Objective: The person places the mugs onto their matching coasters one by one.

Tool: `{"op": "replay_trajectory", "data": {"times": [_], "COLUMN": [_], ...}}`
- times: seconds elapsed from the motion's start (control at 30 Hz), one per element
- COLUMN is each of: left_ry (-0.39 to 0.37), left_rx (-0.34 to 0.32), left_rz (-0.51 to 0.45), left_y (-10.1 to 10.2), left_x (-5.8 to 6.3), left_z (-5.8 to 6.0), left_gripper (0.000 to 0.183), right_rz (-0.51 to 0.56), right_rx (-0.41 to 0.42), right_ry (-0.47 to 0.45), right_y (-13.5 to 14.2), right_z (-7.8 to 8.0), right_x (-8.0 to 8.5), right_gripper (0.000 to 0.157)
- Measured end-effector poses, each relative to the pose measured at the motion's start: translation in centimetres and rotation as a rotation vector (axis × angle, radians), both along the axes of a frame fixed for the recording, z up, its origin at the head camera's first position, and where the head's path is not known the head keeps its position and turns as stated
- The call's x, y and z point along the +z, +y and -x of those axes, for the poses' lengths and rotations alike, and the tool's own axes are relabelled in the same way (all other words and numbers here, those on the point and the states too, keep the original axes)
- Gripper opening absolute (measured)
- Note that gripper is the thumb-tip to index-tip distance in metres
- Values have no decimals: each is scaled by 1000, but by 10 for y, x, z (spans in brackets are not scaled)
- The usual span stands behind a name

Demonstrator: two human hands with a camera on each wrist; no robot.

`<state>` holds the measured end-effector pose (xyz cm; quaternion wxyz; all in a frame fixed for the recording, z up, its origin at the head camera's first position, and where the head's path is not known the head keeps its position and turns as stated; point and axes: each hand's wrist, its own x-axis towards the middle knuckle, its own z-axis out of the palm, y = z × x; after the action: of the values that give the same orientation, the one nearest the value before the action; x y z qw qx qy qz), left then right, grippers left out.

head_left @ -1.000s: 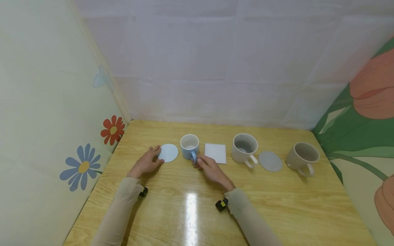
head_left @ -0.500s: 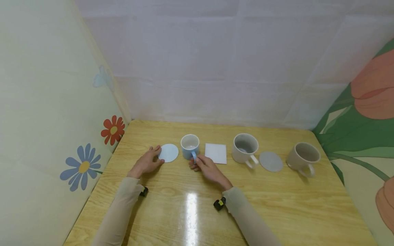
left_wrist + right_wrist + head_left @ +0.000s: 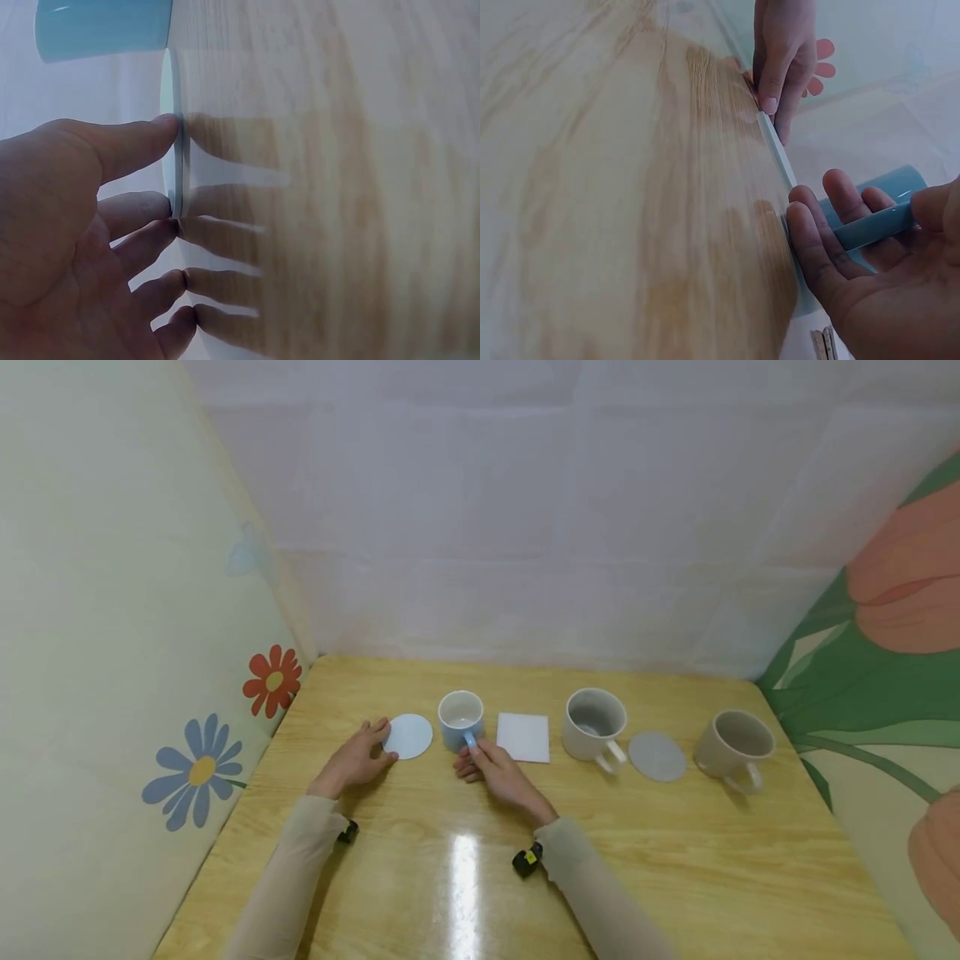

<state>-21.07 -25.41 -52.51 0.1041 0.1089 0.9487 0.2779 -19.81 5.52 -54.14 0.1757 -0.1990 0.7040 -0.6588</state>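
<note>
A small blue mug with a white inside stands upright on the wooden table. My right hand holds it by the handle; in the right wrist view the thumb lies on top of the handle and the fingers reach underneath. Left of the mug lies a round pale-blue coaster. My left hand pinches that coaster's edge with thumb and index finger, while its other fingertips touch the tabletop. In the left wrist view the coaster appears edge-on, close to the table surface.
To the right stand a larger white mug and a beige mug, handles toward me. A square white coaster and a round grey coaster lie between the mugs. A pale cloth wall closes the table's back.
My right hand has shifted slightly left at the mug's handle, its fingers now showing below it and the thumb on top. The left hand, mug and coasters keep their places.
</note>
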Motion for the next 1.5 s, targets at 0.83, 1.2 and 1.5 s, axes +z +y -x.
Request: {"op": "replay_trajectory", "data": {"times": [0.83,1.2,1.5], "left_ry": [3,-6,-11], "left_rx": [-11,-2,8], "left_rz": [-8,-31,-87], "left_y": [-4,-3,-3], "left_x": [-2,-2,-3], "left_z": [1,0,-2], "left_gripper": [71,70,68], "right_rz": [-26,-11,-15], "right_rx": [-84,-125,-142], "right_ry": [-5,35,22], "right_y": [-9,-8,-6], "right_z": [-6,-6,-6], "right_x": [6,5,5], "right_gripper": [34,37,35]}}
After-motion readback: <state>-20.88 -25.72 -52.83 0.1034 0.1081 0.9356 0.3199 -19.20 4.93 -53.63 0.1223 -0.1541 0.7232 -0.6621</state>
